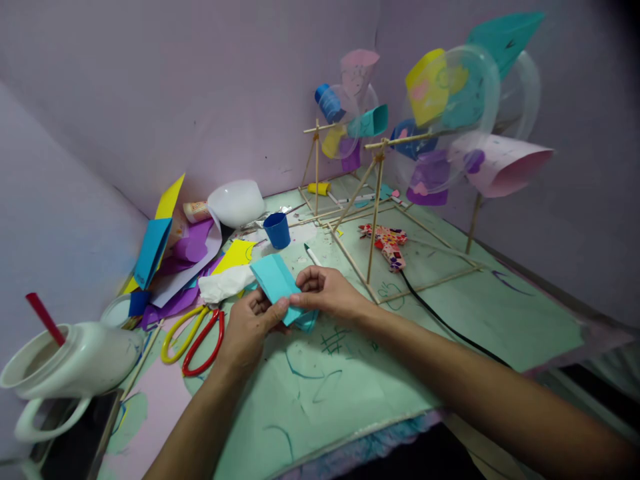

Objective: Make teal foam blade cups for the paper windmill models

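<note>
A folded piece of turquoise paper (275, 277) is between my hands, above the middle of the green-covered table (320, 393). My left hand (253, 320) grips its lower left side, with the thumb on top. On the right side, my right hand (325, 291) pinches the paper's edge, fingers curled. More turquoise layers show under the fingertips. Just left of my left hand lie scissors (213, 343) with one yellow and one red handle. A crumpled white tissue (225, 283) and yellow paper (237, 255) lie behind that hand. A blue paper cup (277, 231) stands beyond the turquoise paper.
Stick frames (376, 227) carrying wheels with coloured paper cups (430, 87) stand at the back right. A glue gun (387, 243) with patterned wrapping and black cord (440, 323) lies there. At left are a white mug (90, 353), a dark phone (80, 440) and paper scraps (185, 267).
</note>
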`<state>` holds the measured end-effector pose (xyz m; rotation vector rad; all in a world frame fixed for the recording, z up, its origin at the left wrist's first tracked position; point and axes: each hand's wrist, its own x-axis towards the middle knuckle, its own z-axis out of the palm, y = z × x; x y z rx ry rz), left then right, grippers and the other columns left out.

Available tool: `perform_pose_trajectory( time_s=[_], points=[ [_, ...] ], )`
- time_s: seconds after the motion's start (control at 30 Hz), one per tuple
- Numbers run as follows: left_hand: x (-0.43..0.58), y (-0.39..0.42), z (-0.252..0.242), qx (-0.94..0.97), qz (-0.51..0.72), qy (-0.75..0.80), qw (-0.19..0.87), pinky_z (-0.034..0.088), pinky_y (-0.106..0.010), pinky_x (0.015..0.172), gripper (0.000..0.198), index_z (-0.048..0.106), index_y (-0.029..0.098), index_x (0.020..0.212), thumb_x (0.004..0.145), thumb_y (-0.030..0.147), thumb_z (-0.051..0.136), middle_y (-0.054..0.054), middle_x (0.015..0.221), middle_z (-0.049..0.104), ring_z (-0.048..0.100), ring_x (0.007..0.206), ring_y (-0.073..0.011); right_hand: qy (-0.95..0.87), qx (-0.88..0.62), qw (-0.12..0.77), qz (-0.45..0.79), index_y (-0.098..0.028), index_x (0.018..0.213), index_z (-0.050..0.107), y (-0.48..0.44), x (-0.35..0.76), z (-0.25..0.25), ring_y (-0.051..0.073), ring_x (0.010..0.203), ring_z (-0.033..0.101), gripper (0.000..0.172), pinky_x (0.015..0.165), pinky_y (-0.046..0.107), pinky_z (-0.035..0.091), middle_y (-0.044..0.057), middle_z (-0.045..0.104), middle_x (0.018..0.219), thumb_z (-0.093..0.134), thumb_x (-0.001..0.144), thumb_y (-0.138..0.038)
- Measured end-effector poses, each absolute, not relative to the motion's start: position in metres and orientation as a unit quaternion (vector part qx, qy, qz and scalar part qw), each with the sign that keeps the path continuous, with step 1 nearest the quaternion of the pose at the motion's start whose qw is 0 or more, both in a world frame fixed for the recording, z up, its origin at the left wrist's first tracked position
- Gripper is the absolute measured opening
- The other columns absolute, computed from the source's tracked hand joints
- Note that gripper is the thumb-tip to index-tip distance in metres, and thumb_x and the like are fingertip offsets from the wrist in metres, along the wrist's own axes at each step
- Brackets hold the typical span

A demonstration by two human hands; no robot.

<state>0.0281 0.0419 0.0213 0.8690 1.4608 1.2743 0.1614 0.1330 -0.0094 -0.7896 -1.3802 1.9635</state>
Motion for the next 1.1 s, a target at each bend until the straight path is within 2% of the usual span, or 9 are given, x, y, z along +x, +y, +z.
perform_pose_trajectory(
  time_s=[0.2, 0.3, 0.4, 0.5, 0.63, 0.8, 0.87, 0.97, 1.1],
  points=[
    [0.033, 0.041, 0.016, 0.348, 0.532, 0.645, 0.423, 0.049, -0.023, 0.043, 0.029, 0.065, 0.01, 0.074, 0.057, 0.029, 0.078, -0.003, 0.061, 0.066, 0.057, 0.048, -0.0129, -0.545, -0.342, 0.349, 0.681, -0.017, 0.059, 0.05, 0.124, 0.156, -0.011, 0.006, 0.045, 0.048, 0.04, 0.045, 0.019, 0.042, -0.009, 0.05, 0.051, 0.085, 0.04, -0.024],
    [0.032, 0.043, 0.014, 0.322, 0.555, 0.619, 0.452, 0.048, -0.023, 0.041, 0.029, 0.064, 0.01, 0.07, 0.052, 0.027, 0.079, -0.002, 0.055, 0.064, 0.055, 0.043, -0.0124, -0.526, -0.338, 0.337, 0.704, -0.017, 0.062, 0.05, 0.123, 0.159, -0.006, 0.007, 0.043, 0.051, 0.042, 0.043, 0.019, 0.044, -0.009, 0.051, 0.048, 0.086, 0.041, -0.024],
    [0.028, 0.046, 0.013, 0.297, 0.564, 0.596, 0.489, 0.046, -0.022, 0.038, 0.032, 0.062, 0.01, 0.068, 0.048, 0.028, 0.081, -0.002, 0.053, 0.063, 0.054, 0.042, -0.0125, -0.49, -0.346, 0.276, 0.751, -0.017, 0.074, 0.055, 0.126, 0.164, 0.002, 0.01, 0.042, 0.057, 0.035, 0.043, 0.022, 0.05, -0.007, 0.058, 0.048, 0.082, 0.054, -0.025],
    [0.024, 0.048, 0.013, 0.287, 0.561, 0.595, 0.498, 0.044, -0.021, 0.037, 0.034, 0.062, 0.01, 0.069, 0.047, 0.029, 0.081, -0.002, 0.054, 0.063, 0.055, 0.043, -0.0124, -0.494, -0.367, 0.214, 0.759, -0.015, 0.07, 0.059, 0.128, 0.167, 0.008, 0.011, 0.042, 0.06, 0.013, 0.043, 0.021, 0.052, -0.003, 0.062, 0.047, 0.072, 0.07, -0.018],
    [0.019, 0.048, 0.009, 0.286, 0.508, 0.605, 0.542, 0.042, -0.02, 0.039, 0.038, 0.065, 0.01, 0.071, 0.05, 0.037, 0.08, -0.004, 0.057, 0.063, 0.055, 0.046, -0.0124, -0.501, -0.384, 0.227, 0.741, -0.015, 0.058, 0.056, 0.128, 0.164, 0.012, 0.008, 0.037, 0.057, 0.022, 0.04, 0.017, 0.05, -0.005, 0.057, 0.039, 0.063, 0.077, -0.007],
    [0.014, 0.048, 0.003, 0.293, 0.496, 0.635, 0.515, 0.034, -0.018, 0.038, 0.034, 0.063, 0.01, 0.063, 0.051, 0.038, 0.079, -0.001, 0.05, 0.058, 0.047, 0.04, -0.0081, -0.507, -0.389, 0.236, 0.732, -0.016, 0.059, 0.057, 0.127, 0.162, 0.008, 0.009, 0.036, 0.056, 0.021, 0.038, 0.017, 0.048, -0.005, 0.056, 0.038, 0.064, 0.076, -0.007],
    [0.014, 0.048, 0.004, 0.299, 0.499, 0.647, 0.493, 0.031, -0.018, 0.038, 0.031, 0.062, 0.011, 0.059, 0.052, 0.037, 0.078, 0.0, 0.047, 0.056, 0.045, 0.038, -0.007, -0.518, -0.38, 0.238, 0.729, -0.015, 0.061, 0.06, 0.127, 0.163, 0.003, 0.01, 0.04, 0.058, 0.015, 0.04, 0.019, 0.049, -0.005, 0.059, 0.041, 0.072, 0.069, -0.011],
    [0.02, 0.046, 0.009, 0.319, 0.502, 0.657, 0.463, 0.028, -0.018, 0.038, 0.028, 0.062, 0.012, 0.056, 0.053, 0.035, 0.077, 0.002, 0.041, 0.052, 0.041, 0.037, -0.0063, -0.557, -0.368, 0.249, 0.702, -0.016, 0.064, 0.062, 0.127, 0.164, -0.005, 0.012, 0.042, 0.059, 0.018, 0.039, 0.019, 0.047, -0.004, 0.06, 0.044, 0.079, 0.059, -0.015],
    [0.029, 0.043, 0.016, 0.345, 0.503, 0.661, 0.436, 0.025, -0.018, 0.039, 0.025, 0.061, 0.012, 0.051, 0.056, 0.032, 0.076, 0.004, 0.038, 0.05, 0.038, 0.037, -0.0052, -0.56, -0.364, 0.236, 0.706, -0.015, 0.058, 0.061, 0.124, 0.163, -0.005, 0.011, 0.04, 0.057, 0.013, 0.039, 0.02, 0.046, -0.004, 0.057, 0.042, 0.069, 0.068, -0.014]
  ],
)
